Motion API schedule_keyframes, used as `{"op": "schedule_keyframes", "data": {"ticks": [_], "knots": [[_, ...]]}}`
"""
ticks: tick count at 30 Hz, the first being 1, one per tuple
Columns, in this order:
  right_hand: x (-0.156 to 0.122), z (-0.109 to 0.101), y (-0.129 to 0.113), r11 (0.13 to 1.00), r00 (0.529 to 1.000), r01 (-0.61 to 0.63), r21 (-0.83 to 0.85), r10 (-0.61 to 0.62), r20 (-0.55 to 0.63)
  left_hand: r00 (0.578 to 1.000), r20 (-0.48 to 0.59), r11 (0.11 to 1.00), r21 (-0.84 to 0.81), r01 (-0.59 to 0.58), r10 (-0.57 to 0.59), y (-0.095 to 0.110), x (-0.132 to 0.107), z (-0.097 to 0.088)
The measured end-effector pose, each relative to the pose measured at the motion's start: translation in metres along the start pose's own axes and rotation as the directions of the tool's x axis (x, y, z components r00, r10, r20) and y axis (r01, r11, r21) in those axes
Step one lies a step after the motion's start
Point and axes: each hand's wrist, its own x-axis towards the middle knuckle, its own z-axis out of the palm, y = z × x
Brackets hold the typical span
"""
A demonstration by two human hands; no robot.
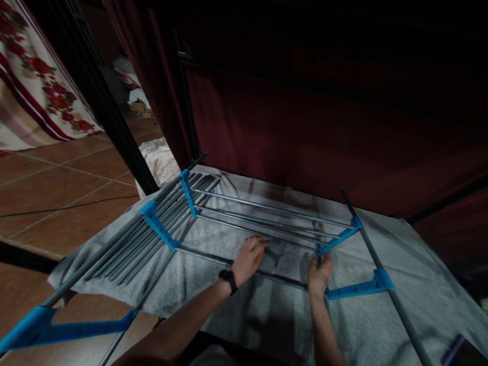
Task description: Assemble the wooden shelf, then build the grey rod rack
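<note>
A partly assembled rack of grey metal tubes (282,279) and blue plastic brackets lies across a grey blanket. My left hand (249,259), with a black band on the wrist, reaches over the front crossbar. Its curled fingers are at a thin metal rod (229,225) in the middle of the frame. My right hand (319,274) is closed around a metal tube just below a blue bracket (339,239); my fingers hide part of that joint. Another blue bracket (356,288) sits beside the right hand, clipped to the long right-hand tube (404,315).
Several loose grey tubes (160,231) lie side by side at the left. More blue brackets (160,226) join the left side tubes. A dark red curtain (305,142) hangs behind the blanket (274,305). A black post (110,117) rises at left, and a dark flat object (465,352) lies bottom right.
</note>
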Motion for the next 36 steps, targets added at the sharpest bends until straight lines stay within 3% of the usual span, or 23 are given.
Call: {"op": "schedule_keyframes", "data": {"ticks": [1, 2, 3, 4, 5, 6, 8, 9, 11, 14, 17, 20, 24, 29, 36], "knots": [[-0.015, 0.002, -0.007, 1.0, 0.999, 0.031, 0.002, -0.031, 0.014, 0.987, -0.098, 0.992, -0.02, 0.126, -0.128, -0.019, -0.012, -0.012], [-0.029, 0.004, -0.017, 0.995, 0.993, 0.102, 0.017, -0.102, 0.054, 0.937, -0.225, 0.963, -0.052, 0.264, -0.269, -0.039, -0.022, -0.024], [-0.041, 0.007, -0.029, 0.98, 0.974, 0.193, 0.049, -0.198, 0.114, 0.834, -0.372, 0.911, -0.097, 0.401, -0.407, -0.06, -0.028, -0.037], [-0.051, 0.01, -0.044, 0.954, 0.94, 0.286, 0.088, -0.297, 0.17, 0.69, -0.502, 0.839, -0.152, 0.523, -0.521, -0.081, -0.031, -0.049], [-0.057, 0.014, -0.06, 0.923, 0.9, 0.363, 0.125, -0.383, 0.21, 0.561, -0.582, 0.773, -0.2, 0.602, -0.589, -0.102, -0.031, -0.062], [-0.061, 0.019, -0.076, 0.89, 0.854, 0.432, 0.145, -0.455, 0.252, 0.466, -0.626, 0.726, -0.247, 0.642, -0.625, -0.121, -0.028, -0.073], [-0.062, 0.031, -0.111, 0.82, 0.755, 0.555, 0.139, -0.567, 0.33, 0.365, -0.669, 0.694, -0.32, 0.645, -0.648, -0.152, -0.017, -0.093], [-0.06, 0.039, -0.127, 0.782, 0.702, 0.611, 0.12, -0.606, 0.373, 0.35, -0.669, 0.689, -0.339, 0.641, -0.655, -0.164, -0.01, -0.101], [-0.054, 0.055, -0.155, 0.709, 0.609, 0.701, 0.08, -0.653, 0.451, 0.349, -0.663, 0.694, -0.369, 0.618, -0.662, -0.178, 0.004, -0.11], [-0.048, 0.081, -0.189, 0.626, 0.515, 0.778, 0.041, -0.675, 0.528, 0.412, -0.625, 0.722, -0.389, 0.572, -0.663, -0.186, 0.02, -0.115], [-0.05, 0.106, -0.212, 0.546, 0.417, 0.837, 0.047, -0.69, 0.591, 0.475, -0.557, 0.722, -0.4, 0.565, -0.681, -0.189, 0.027, -0.117], [-0.057, 0.128, -0.227, 0.473, 0.333, 0.879, 0.06, -0.698, 0.634, 0.494, -0.543, 0.723, -0.375, 0.58, -0.679, -0.193, 0.028, -0.119], [-0.064, 0.153, -0.241, 0.419, 0.276, 0.906, 0.063, -0.697, 0.661, 0.516, -0.544, 0.737, -0.341, 0.584, -0.661, -0.198, 0.023, -0.119], [-0.07, 0.17, -0.257, 0.331, 0.208, 0.941, 0.072, -0.733, 0.647, 0.507, -0.534, 0.716, -0.314, 0.624, -0.676, -0.2, 0.018, -0.116], [-0.081, 0.181, -0.252, 0.4, 0.235, 0.91, 0.108, -0.714, 0.66, 0.502, -0.534, 0.692, -0.241, 0.681, -0.68, -0.194, 0.019, -0.116]]}}
